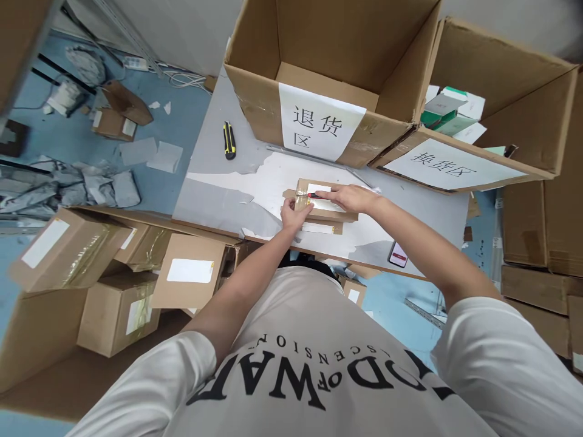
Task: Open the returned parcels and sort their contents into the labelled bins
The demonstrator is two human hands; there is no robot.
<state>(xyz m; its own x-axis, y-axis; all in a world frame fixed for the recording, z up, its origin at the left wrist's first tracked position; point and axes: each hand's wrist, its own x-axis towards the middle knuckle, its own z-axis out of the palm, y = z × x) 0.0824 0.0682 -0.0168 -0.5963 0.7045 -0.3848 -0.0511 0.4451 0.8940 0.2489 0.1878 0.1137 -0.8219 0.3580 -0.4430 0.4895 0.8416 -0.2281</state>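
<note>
A small cardboard box (337,209) with a white label and shiny tape at its left end lies on the worktable. My left hand (294,213) grips its near left corner, thumb on the edge and fingers bent around the side. My right hand (353,198) reaches across the top from the right, closed on a small red and black cutter (315,195). The cutter's tip is at the taped end; its blade is too small to make out. A flat cardboard piece with a white label (317,228) shows under the box's near side.
A yellow and black utility knife (229,141) lies on the grey table (204,200). Two large open cartons (259,109) (505,173) with paper signs stand behind; the right carton holds small boxes. A phone (398,255) lies near the front edge. Left, a big carton (40,364) holds several parcels.
</note>
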